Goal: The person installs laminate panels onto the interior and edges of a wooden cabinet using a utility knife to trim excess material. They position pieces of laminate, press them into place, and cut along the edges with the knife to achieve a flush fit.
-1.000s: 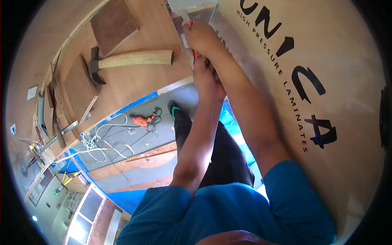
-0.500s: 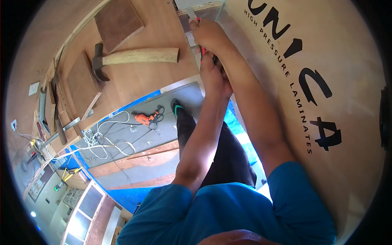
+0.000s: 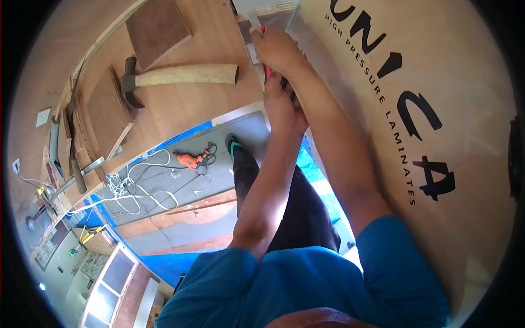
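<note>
Both of my hands are closed, one beyond the other, at the top centre beside the wooden worktop (image 3: 191, 101). My right hand (image 3: 278, 48) is the farther one, its fingers wrapped round a red-and-black handled tool (image 3: 267, 73). A flat metal strip, apparently its blade, sticks out past the fingers. Just nearer, my left hand (image 3: 281, 97) closes round the lower end of the same handle. My fingers hide most of the tool, so its exact kind cannot be made out. A large pale laminate-faced board (image 3: 465, 109) stands right beside my right forearm.
On the worktop lie a claw hammer (image 3: 186, 75) with a wooden handle and brown board offcuts (image 3: 158, 33). More tools and wood strips (image 3: 76, 136) line its left side. Below, an orange power drill (image 3: 191, 160) and tangled white cord (image 3: 128, 186) lie on a grey surface near my foot.
The whole view has shifted slightly. Both hands keep their grip on the tool, and my right wrist looks slightly more turned. Nothing has been let go.
</note>
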`<state>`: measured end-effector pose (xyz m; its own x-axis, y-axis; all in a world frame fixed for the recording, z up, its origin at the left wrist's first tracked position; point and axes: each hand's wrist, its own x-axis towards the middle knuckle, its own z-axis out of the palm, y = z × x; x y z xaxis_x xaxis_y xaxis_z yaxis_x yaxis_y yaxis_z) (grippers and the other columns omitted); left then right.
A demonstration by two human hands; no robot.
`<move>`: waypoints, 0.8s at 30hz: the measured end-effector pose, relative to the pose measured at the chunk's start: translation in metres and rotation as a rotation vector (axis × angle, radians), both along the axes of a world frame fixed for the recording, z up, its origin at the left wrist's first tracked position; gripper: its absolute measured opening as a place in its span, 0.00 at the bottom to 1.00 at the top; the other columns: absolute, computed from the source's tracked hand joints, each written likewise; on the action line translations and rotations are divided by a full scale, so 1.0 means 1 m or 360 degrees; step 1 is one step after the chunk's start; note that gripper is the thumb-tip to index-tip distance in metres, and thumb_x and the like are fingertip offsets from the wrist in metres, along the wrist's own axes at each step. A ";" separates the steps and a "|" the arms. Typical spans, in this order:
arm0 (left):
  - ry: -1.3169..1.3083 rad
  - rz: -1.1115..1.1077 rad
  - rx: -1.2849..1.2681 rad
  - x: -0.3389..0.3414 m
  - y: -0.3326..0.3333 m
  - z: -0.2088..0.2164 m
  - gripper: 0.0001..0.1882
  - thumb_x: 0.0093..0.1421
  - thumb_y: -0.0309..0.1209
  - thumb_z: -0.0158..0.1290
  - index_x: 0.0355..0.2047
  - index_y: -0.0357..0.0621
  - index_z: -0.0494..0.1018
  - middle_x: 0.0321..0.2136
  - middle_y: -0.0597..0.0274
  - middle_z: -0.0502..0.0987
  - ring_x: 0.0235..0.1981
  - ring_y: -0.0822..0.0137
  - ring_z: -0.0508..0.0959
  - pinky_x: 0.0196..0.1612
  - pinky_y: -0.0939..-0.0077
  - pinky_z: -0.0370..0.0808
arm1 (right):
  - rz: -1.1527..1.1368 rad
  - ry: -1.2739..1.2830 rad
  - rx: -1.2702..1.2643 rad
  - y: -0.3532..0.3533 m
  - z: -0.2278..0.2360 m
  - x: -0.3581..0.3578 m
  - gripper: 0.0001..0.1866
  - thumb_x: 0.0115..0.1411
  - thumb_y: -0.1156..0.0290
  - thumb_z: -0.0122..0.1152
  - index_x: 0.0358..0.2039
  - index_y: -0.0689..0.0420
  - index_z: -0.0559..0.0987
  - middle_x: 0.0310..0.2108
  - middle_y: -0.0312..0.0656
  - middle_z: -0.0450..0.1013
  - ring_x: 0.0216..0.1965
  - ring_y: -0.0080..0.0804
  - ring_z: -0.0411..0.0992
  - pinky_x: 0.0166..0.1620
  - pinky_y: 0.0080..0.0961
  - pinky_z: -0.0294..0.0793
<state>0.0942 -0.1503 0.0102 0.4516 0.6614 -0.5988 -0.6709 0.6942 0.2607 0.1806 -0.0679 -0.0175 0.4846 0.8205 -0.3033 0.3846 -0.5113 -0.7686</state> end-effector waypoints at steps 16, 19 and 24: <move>0.0134 -0.0070 0.0342 0.000 -0.005 -0.004 0.15 0.69 0.42 0.49 0.46 0.45 0.72 0.28 0.64 0.79 0.18 0.74 0.74 0.18 0.78 0.71 | -0.0170 0.0320 0.0046 -0.001 -0.002 -0.001 0.24 0.70 0.52 0.51 0.38 0.66 0.75 0.21 0.43 0.72 0.17 0.33 0.71 0.20 0.32 0.72; 0.0086 0.0082 0.0091 0.004 -0.005 -0.003 0.14 0.69 0.43 0.49 0.45 0.47 0.71 0.28 0.63 0.77 0.20 0.72 0.75 0.20 0.76 0.73 | -0.0122 0.0316 0.0061 -0.002 -0.004 -0.001 0.24 0.70 0.51 0.51 0.39 0.65 0.75 0.21 0.43 0.72 0.15 0.33 0.70 0.20 0.33 0.71; -0.0075 -0.0076 0.0120 0.000 -0.002 -0.010 0.13 0.69 0.43 0.49 0.44 0.48 0.71 0.28 0.64 0.77 0.18 0.74 0.74 0.19 0.77 0.72 | -0.0103 0.0324 0.0048 -0.001 -0.009 0.001 0.23 0.71 0.51 0.50 0.42 0.63 0.74 0.21 0.41 0.71 0.15 0.31 0.69 0.19 0.32 0.71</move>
